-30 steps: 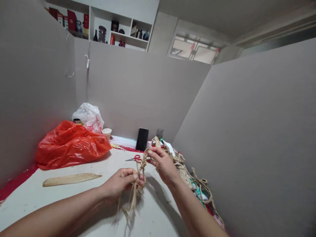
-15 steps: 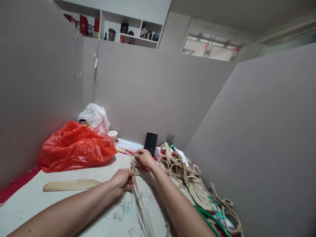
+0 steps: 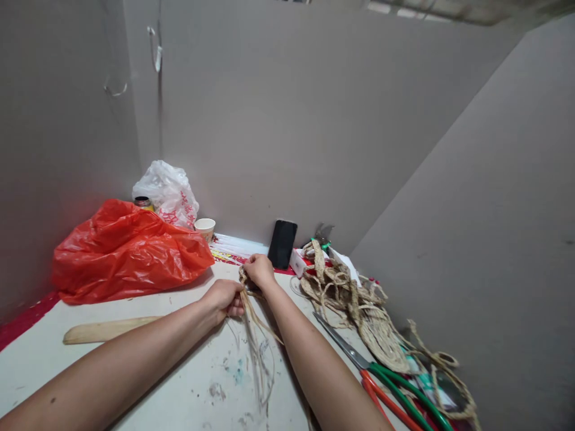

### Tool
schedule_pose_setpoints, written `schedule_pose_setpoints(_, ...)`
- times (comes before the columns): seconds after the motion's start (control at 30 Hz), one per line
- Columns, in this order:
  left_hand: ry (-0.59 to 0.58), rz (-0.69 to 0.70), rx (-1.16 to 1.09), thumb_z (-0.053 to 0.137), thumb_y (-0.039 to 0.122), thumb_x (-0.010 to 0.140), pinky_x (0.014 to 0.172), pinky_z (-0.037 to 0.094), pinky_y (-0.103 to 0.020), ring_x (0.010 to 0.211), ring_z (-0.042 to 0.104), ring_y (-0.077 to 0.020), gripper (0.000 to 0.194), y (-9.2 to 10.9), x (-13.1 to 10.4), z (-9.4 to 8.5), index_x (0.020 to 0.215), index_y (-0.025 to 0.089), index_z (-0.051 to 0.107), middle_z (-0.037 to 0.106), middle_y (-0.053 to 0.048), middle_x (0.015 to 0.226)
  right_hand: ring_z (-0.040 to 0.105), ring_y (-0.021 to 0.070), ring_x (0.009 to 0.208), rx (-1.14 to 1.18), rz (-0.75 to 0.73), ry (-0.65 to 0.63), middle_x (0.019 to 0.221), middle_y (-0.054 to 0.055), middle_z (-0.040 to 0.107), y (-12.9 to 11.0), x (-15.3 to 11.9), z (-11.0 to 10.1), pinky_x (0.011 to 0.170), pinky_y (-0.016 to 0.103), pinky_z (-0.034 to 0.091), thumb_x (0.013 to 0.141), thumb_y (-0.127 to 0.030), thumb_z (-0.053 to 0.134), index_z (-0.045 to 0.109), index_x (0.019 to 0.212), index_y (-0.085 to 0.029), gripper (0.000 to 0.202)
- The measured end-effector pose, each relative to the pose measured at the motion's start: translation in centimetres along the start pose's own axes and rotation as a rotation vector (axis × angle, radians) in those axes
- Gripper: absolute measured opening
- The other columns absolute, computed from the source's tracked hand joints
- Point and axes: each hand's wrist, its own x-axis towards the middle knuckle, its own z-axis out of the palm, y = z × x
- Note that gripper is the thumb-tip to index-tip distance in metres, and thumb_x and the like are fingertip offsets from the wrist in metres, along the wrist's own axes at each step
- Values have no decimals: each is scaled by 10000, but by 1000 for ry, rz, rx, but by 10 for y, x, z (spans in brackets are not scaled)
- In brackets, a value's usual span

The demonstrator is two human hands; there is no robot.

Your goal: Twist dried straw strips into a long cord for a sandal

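Note:
A bundle of pale fibre strands (image 3: 256, 341) hangs down over the white board in the middle, its lower ends blurred. My left hand (image 3: 225, 298) pinches the strands just under a short braided part. Higher up and to the right, my right hand (image 3: 259, 270) has its fingers closed on the top of the braid (image 3: 242, 276). The two hands are close together, with the braid between them. Some fingertips are hidden behind the hands.
Red plastic bag (image 3: 130, 254), white bag (image 3: 168, 191) and paper cup (image 3: 205, 227) stand back left. A wooden strip (image 3: 103, 330) lies beside my left forearm. A black phone (image 3: 283, 244) leans on the wall. Braided cord (image 3: 381, 335) and scissors (image 3: 354, 353) lie right.
The view has tilted down, hiding the shelves and bringing the scissors into sight. Both hands remain on the fibre bundle, and its loose strands have shifted.

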Motion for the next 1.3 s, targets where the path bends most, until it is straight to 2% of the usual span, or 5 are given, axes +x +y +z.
schedule_pose_setpoints(0.4, -14, -19, 61, 560, 171, 763, 377, 404, -143, 388, 474, -54, 87, 2, -11, -10, 706, 122, 516, 536, 13, 529, 579, 143, 589, 172, -60, -149, 586, 15, 642, -2, -41, -43, 518, 211, 387, 683, -211, 595, 599, 581, -177, 108)
schedule_pose_setpoints(0.63, -52, 6, 123, 573, 191, 748, 352, 304, -130, 364, 397, -37, 105, 7, -13, -8, 681, 130, 519, 470, 46, 481, 522, 128, 343, 348, 144, -552, 423, 23, 573, -10, -96, -63, 324, 197, 352, 722, -370, 625, 563, 509, -153, 310)
schedule_pose_setpoints(0.87, -51, 27, 197, 633, 242, 696, 348, 73, -151, 326, 209, -2, 230, 12, -9, -13, 595, 152, 448, 363, 88, 436, 609, 109, 473, 550, 296, -700, 600, 48, 665, -10, -98, -65, 390, 163, 433, 757, -289, 610, 586, 640, -132, 197)
schedule_pose_setpoints(1.1, -52, 28, 226, 640, 255, 670, 359, 59, -183, 319, 193, -6, 233, 12, -6, -17, 572, 155, 453, 413, 69, 443, 588, 96, 446, 581, 326, -710, 585, 7, 625, -3, -97, -58, 370, 162, 408, 791, -245, 563, 549, 693, -148, 138)
schedule_pose_setpoints(1.3, -59, 34, 234, 627, 262, 672, 366, 39, -201, 316, 157, -8, 242, 11, -6, -17, 562, 166, 433, 384, 77, 430, 610, 135, 531, 123, 45, -491, 622, 49, 662, 13, -82, -68, 474, 212, 397, 826, -296, 511, 546, 628, -165, 240)
